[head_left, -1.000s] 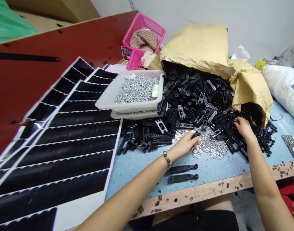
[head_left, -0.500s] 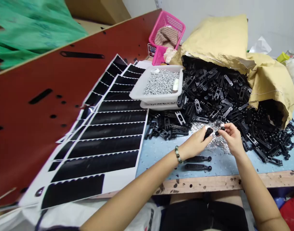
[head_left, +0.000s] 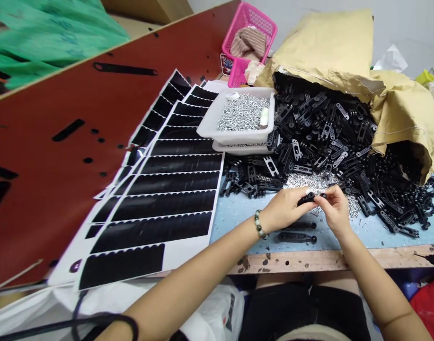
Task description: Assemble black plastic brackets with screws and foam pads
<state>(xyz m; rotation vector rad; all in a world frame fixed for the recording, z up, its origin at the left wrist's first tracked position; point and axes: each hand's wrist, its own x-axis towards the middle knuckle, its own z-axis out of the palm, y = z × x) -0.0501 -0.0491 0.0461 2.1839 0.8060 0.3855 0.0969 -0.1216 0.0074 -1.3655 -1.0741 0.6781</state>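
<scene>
My left hand [head_left: 286,207], with a beaded bracelet at the wrist, is closed round a black plastic arm piece [head_left: 306,198]. My right hand [head_left: 335,208] pinches a small black ball-ended part [head_left: 322,195] right beside it; whether the two parts touch I cannot tell. Under and behind the fingers lies a heap of small silver nuts [head_left: 305,181]. Two black arms with ball ends rest on the blue mat below my left hand, the nearer arm [head_left: 296,237] in full view and the other partly covered by the hand.
A large pile of black parts [head_left: 319,123] spills from yellow paper sacks [head_left: 330,52]. A white tub [head_left: 211,125] holds silver screws. Sheets of black strips [head_left: 167,189] lie left, by a red board [head_left: 53,189]. Pink baskets [head_left: 234,35] stand behind. A black tool tip [head_left: 433,258] shows far right.
My right hand has moved left and up against my left hand, bringing the small black part next to the arm piece. The whole view has shifted slightly.
</scene>
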